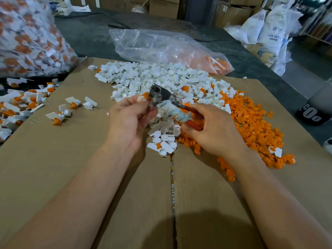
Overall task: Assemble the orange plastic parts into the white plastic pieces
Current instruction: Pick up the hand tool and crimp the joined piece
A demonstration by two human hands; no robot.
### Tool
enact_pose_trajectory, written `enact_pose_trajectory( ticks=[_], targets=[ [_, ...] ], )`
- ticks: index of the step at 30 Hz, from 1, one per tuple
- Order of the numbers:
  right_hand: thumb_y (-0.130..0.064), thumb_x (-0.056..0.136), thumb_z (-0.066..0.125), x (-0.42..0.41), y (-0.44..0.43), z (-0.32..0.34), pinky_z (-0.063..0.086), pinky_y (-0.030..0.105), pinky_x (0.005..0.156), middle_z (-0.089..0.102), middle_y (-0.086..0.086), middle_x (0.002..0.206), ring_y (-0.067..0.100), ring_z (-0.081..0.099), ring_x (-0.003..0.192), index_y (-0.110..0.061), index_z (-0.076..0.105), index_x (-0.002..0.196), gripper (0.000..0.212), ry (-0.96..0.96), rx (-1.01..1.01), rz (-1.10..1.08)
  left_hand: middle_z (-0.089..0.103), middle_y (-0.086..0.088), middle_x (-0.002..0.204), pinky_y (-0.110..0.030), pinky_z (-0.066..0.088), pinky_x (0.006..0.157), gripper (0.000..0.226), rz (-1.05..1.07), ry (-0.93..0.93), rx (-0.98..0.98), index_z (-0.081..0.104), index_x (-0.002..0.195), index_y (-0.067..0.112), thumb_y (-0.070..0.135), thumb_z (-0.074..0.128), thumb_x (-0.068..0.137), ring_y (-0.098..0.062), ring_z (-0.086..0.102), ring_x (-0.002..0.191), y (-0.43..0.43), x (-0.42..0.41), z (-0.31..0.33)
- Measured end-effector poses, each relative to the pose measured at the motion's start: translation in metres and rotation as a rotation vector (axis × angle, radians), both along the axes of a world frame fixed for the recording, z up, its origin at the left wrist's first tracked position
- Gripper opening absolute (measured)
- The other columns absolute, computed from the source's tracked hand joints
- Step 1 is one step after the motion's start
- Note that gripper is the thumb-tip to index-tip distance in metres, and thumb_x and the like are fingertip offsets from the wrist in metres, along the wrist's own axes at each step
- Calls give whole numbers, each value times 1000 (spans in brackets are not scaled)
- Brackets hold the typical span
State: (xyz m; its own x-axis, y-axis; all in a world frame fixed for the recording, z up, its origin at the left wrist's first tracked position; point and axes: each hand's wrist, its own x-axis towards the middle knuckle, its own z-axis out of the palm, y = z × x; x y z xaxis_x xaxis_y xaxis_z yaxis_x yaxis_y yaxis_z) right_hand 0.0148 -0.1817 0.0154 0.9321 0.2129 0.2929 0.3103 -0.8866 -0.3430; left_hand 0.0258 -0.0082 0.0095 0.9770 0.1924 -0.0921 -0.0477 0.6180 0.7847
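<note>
My right hand (208,128) grips the red handles of a metal press tool (162,95) whose grip is wrapped in white cloth. My left hand (129,117) pinches a small white piece with an orange part at the tool's metal head. A heap of white plastic pieces (152,78) lies on the cardboard (89,159) just beyond my hands. Loose orange parts (251,126) spread out to the right of it. A few joined white-and-orange pieces (71,103) lie to the left.
A clear plastic bag (161,45) with some orange parts lies behind the heap. A large bag of joined pieces (27,36) stands at the back left, with more joined pieces (16,106) spilled at the left edge. White sacks (273,29) and boxes stand at the back right.
</note>
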Motion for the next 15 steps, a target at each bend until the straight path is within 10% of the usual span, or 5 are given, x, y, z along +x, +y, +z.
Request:
enact_pose_trajectory(
  ticks=[15],
  targets=[
    [-46,73,70,19,-57,5,41,39,85,57,9,121,29,51,111,-17,52,125,62,3,20,-497,60,-11,60,-21,52,51,35,500,101,-699,44,67,7,19,35,99,-17,64,50,57,15,4]
  ],
)
